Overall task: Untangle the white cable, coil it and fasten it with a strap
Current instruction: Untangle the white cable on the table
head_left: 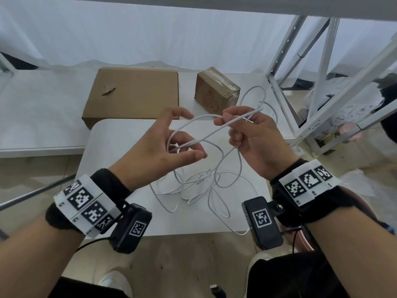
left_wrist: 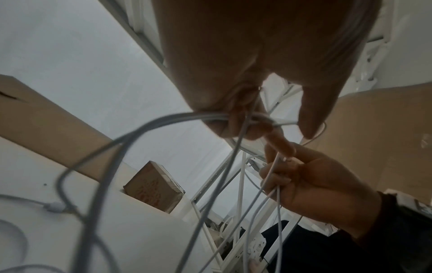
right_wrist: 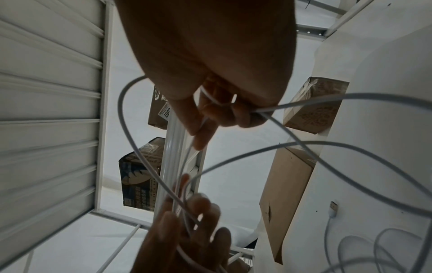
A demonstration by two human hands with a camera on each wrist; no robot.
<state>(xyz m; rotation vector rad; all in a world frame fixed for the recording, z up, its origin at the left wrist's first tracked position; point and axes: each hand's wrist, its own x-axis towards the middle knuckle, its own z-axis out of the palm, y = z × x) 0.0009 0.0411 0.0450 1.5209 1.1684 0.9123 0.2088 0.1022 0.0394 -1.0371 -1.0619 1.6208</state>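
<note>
Both hands hold a tangled white cable (head_left: 206, 134) above a table: right hand (head_left: 253, 136) pinching strands, left hand (head_left: 163, 145) loosely curled around a loop.

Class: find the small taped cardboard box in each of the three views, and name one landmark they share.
Head: small taped brown cardboard box, upper centre, on the table right of the flat brown cardboard box.
Left wrist: lower centre.
Right wrist: right of centre, upper half.
Shared landmark: the flat box.
</note>
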